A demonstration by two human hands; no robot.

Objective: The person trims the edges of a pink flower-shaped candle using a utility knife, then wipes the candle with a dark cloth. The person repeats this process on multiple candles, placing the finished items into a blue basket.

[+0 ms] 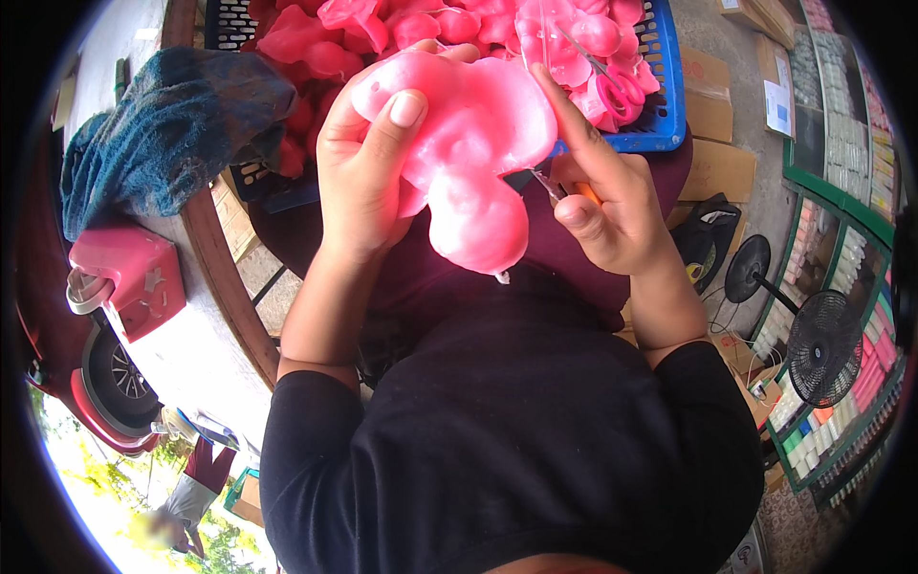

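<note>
A pink moulded wax figure (477, 143), with a rounded lower end and a short white wick tip, is in my left hand (366, 158), thumb across its face. My right hand (609, 194) grips a small knife (551, 185) with an orange handle part; the blade points at the figure's right edge, and my index finger rests along that edge. Beyond my hands, a blue plastic basket (667, 86) holds many similar pink wax pieces (344, 36). Scissors with pink handles (618, 93) lie on the pieces at the right.
On the left, a blue towel (179, 136) and a pink container (136, 276) are on a table (237, 316). Cardboard boxes (706, 93), a black fan (825, 348) and shelves of candles (846, 136) stand right. A person (197, 495) is in the lower-left distance, near a red vehicle.
</note>
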